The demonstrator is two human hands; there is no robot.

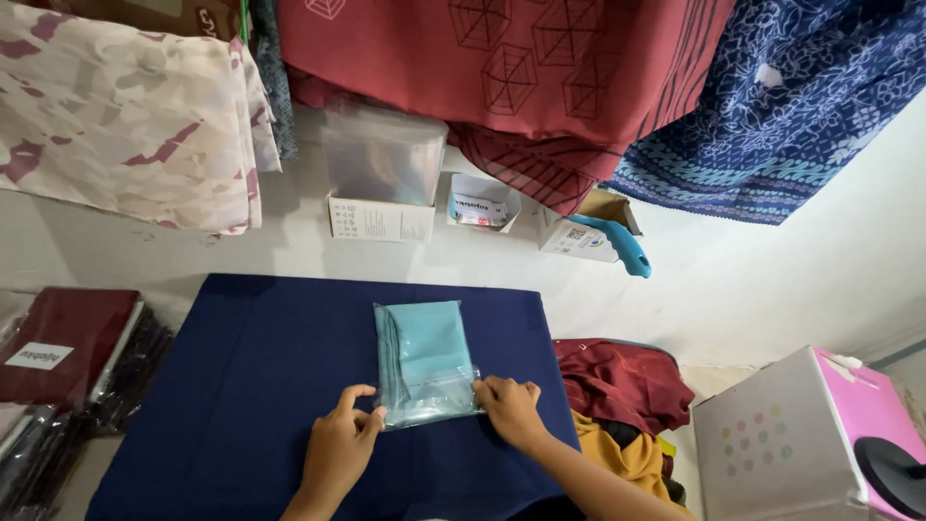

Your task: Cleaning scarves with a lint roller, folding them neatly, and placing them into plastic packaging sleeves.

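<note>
Both hands pinch the near edge of a clear plastic bag holding folded teal cloth (pixel 424 362): left hand (pixel 340 446) at its left corner, right hand (pixel 511 408) at its right. It lies flat on smooth navy cloth covering the table (pixel 241 386); patterned fabrics (pixel 502 68) hang along the white wall behind.

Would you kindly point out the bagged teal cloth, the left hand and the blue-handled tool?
bagged teal cloth (pixel 424 357), head view, folded fabric's middle.
left hand (pixel 340 446), head view, back.
blue-handled tool (pixel 622 244), head view, handle.
</note>
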